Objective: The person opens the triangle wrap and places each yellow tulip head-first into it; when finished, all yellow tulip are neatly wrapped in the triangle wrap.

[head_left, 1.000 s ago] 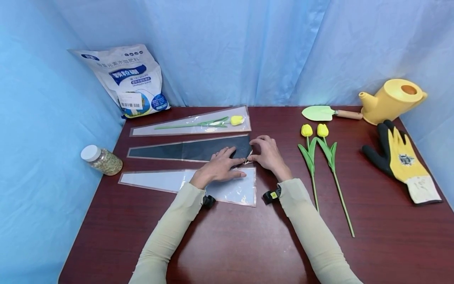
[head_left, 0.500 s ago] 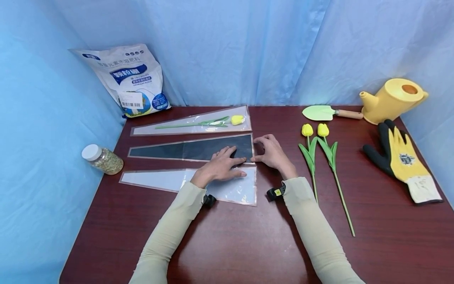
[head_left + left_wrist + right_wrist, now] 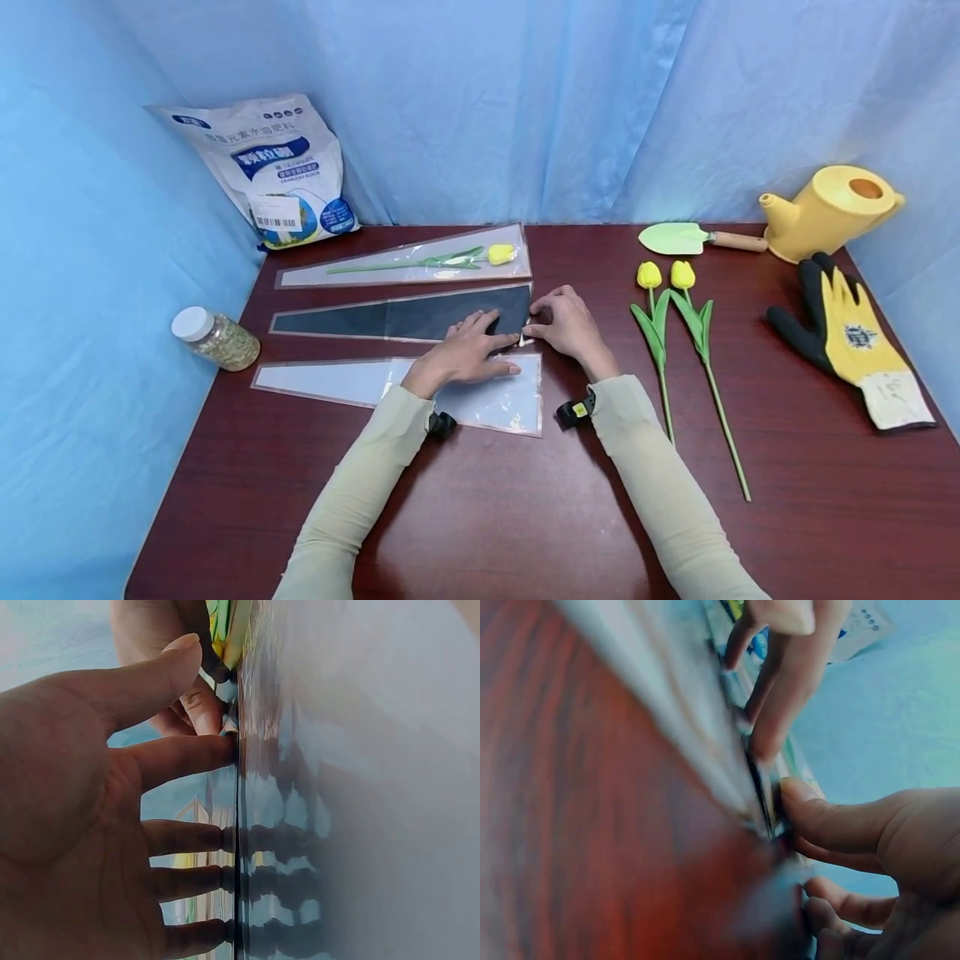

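A long tapered black flower sleeve with a clear border lies flat between two pale ones. My left hand rests on its wide end, fingers spread and straight; in the left wrist view the fingertips press on the dark film. At the sleeve's right edge my right hand pinches the film with thumb and curled fingers, and a small whitish fold shows by the thumb. The right wrist view has that thumb against the edge. The nearer pale sleeve lies partly under my left hand and wrist.
Behind lies a pale sleeve holding a yellow tulip. Two more tulips lie to the right, before a trowel, watering can and work glove. A fertilizer bag and jar stand left.
My right hand drew back slightly from the sleeve's edge, then came left onto it again, and the edge folds up by the thumb once more. The left hand has stayed in place.
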`<state>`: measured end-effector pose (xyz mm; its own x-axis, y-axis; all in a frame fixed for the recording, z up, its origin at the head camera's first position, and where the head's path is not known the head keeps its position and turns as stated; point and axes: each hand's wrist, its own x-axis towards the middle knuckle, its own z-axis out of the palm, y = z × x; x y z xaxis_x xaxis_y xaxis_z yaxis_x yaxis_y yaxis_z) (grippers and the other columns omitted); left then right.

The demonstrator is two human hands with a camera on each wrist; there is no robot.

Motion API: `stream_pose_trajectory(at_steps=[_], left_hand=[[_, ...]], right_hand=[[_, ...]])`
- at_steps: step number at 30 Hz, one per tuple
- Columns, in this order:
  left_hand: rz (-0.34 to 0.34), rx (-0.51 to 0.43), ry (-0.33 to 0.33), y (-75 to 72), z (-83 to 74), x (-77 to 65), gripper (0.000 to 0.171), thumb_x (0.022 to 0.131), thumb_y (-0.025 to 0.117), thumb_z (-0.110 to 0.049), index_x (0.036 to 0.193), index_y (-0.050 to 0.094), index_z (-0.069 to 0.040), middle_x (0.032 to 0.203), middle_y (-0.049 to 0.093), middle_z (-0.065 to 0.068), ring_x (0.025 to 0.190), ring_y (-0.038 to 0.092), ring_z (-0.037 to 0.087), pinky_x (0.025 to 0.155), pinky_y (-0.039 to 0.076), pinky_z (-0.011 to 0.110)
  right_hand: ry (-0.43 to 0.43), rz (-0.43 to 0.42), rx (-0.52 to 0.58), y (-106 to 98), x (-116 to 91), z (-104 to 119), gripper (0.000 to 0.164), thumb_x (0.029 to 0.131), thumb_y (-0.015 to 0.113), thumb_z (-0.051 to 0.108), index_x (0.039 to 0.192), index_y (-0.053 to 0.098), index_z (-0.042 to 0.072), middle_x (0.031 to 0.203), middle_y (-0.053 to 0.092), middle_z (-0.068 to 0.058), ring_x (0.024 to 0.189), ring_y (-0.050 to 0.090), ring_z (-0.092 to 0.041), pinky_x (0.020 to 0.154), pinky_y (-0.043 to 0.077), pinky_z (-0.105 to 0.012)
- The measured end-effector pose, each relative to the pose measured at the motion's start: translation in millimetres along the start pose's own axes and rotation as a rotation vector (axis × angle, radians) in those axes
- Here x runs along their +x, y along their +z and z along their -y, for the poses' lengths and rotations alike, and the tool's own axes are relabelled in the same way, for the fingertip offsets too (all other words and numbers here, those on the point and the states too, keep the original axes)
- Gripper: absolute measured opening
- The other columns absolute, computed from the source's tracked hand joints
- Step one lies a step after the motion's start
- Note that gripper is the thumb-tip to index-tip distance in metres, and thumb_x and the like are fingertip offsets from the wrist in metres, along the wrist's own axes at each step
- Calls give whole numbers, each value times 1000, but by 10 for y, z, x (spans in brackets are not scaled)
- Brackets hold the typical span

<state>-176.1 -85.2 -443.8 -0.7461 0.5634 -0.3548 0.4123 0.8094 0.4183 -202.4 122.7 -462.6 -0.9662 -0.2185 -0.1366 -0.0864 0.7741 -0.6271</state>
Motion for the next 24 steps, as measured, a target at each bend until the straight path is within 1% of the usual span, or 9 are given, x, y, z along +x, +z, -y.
stream_pose_trajectory(at_steps=[4, 7, 10, 12, 14, 16, 19, 21, 24], left_hand=[[2, 1, 5, -16, -2, -1, 60, 98, 54, -54, 151, 45, -29, 169, 16, 14, 157, 13, 37, 119, 23, 69], [6, 2, 6, -32, -14, 12, 58, 98, 55, -53, 150, 47, -28, 168, 18, 14, 156, 16, 37, 119, 24, 68], [-4, 11, 1, -56, -39, 39, 54, 99, 56, -51, 148, 51, -28, 166, 22, 13, 154, 19, 36, 118, 27, 66], [-41, 13, -8, -75, -68, 54, 52, 99, 57, -48, 146, 53, -27, 163, 28, 13, 151, 24, 35, 116, 30, 63], [-108, -10, -27, -91, -108, 69, 51, 99, 59, -43, 145, 54, -23, 159, 34, 14, 147, 30, 35, 114, 34, 60], [-192, -90, -59, -101, -157, 92, 50, 99, 60, -37, 144, 54, -17, 152, 42, 16, 139, 40, 34, 109, 40, 55], [-306, -285, -113, -98, -221, 164, 47, 100, 57, -29, 143, 53, -8, 141, 51, 18, 123, 51, 33, 100, 47, 48], [-358, -405, -151, -82, -238, 230, 45, 101, 55, -25, 141, 54, -5, 133, 55, 19, 114, 55, 32, 94, 49, 46], [-417, -511, -209, -51, -215, 316, 40, 99, 54, -21, 135, 58, -4, 123, 63, 18, 108, 60, 30, 91, 52, 43]], right_hand=[[4, 65, 93, -39, -4, 28, 41, 94, 71, 25, 127, 66, 1, 129, 58, -20, 111, 60, -33, 93, 52, -45], [58, 130, 196, -74, -18, 56, 44, 100, 62, 28, 135, 59, 1, 124, 64, -20, 99, 68, -30, 81, 59, -38], [108, 173, 297, -96, -34, 76, 43, 104, 53, 28, 138, 56, 2, 115, 67, -22, 89, 71, -26, 71, 62, -33], [132, 183, 343, -102, -40, 81, 41, 106, 49, 27, 139, 55, 3, 110, 67, -22, 85, 70, -22, 68, 62, -31], [143, 180, 377, -101, -38, 77, 40, 107, 46, 26, 139, 55, 4, 109, 67, -22, 84, 69, -19, 67, 62, -30], [153, 172, 400, -97, -30, 68, 41, 107, 45, 26, 139, 55, 4, 110, 66, -22, 82, 68, -16, 66, 61, -29], [157, 156, 434, -95, -13, 52, 42, 107, 43, 28, 140, 54, 3, 115, 64, -24, 77, 67, -13, 64, 61, -29], [158, 148, 460, -92, -4, 45, 44, 108, 42, 30, 140, 54, 3, 120, 63, -24, 75, 67, -12, 63, 60, -29], [156, 160, 511, -84, 2, 39, 48, 108, 39, 36, 142, 51, 3, 128, 61, -24, 78, 69, -14, 65, 61, -31]])
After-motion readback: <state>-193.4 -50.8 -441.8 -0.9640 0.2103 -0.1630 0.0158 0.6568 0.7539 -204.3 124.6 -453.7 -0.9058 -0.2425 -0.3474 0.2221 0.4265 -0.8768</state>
